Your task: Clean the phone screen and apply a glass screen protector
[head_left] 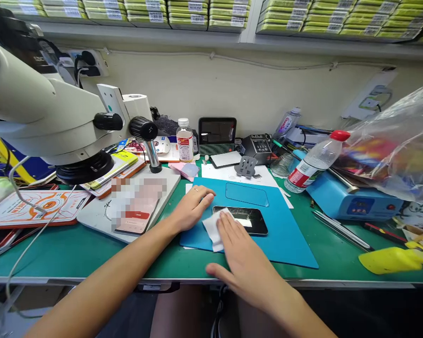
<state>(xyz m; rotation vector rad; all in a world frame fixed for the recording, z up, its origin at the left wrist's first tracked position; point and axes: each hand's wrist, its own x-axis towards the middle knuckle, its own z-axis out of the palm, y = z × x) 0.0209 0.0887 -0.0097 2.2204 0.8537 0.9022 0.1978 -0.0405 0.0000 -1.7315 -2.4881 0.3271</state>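
Note:
A black phone (255,221) lies screen up on a blue mat (289,244), light reflecting off its glass. Under the flat fingers of my right hand (241,244) is a white wipe (211,230), pressed onto the left part of the phone; the thumb sticks out to the side. My left hand (193,206), with a ring on one finger, rests on the mat by the phone's upper left corner. Its fingers are loosely bent, thumb a little apart, and nothing shows in them. Behind the phone lies a clear, dark-edged screen protector (247,194).
A microscope (74,126) overhangs the left side, beside a lit phone (141,211) on its base. At right stand a red-capped bottle (315,162), a blue machine (352,197), tweezers (341,229) and a yellow bottle (391,259). A grey holder (246,166) sits behind the mat.

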